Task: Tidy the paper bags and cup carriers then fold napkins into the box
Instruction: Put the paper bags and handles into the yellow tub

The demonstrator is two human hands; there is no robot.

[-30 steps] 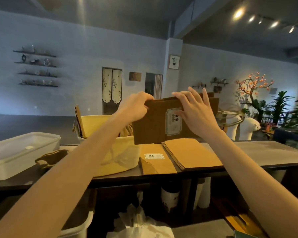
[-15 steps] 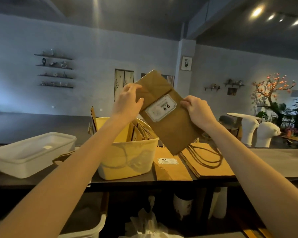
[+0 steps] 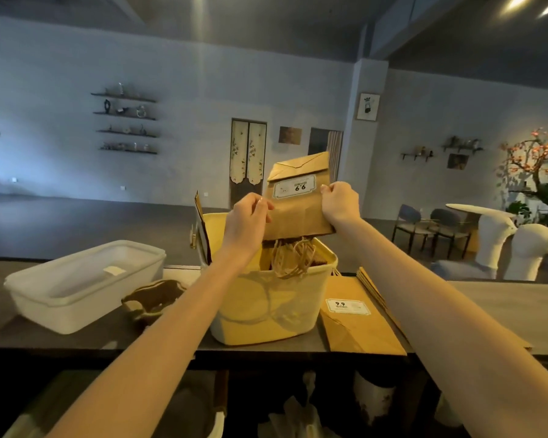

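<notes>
Mid-step on the bag tidying. Left hand [image 3: 246,220] and right hand [image 3: 340,202] both pinching the side edges of one flat paper bag [image 3: 298,203], fingers curled round it, label upside down, handles [image 3: 293,257] dangling into the yellow bin [image 3: 266,308]. Bag held upright directly above the bin mouth, just at 12 o'clock of it.

Done so far, judging by layout: some brown bags already standing inside the bin, count unreadable.

Left to do:
- Lower this bag in.
- One labelled bag [image 3: 358,317] lying flat on the counter [image 3: 503,308], touching the bin at its 3 o'clock.
- Stack of flat bags [image 3: 374,289] just beyond that, also 3 o'clock, partly hidden by the right forearm.
- Brown moulded piece [image 3: 154,298] at the bin's 9 o'clock, probably a cup carrier, not sorted yet.
- White lidded box [image 3: 83,286] further out at 9 o'clock, lid on; likely the napkin box. No napkins clearly visible on the counter; napkin folding looks unstarted.

Estimate: early-to-middle of first phase, well short of halfway overall.
</notes>
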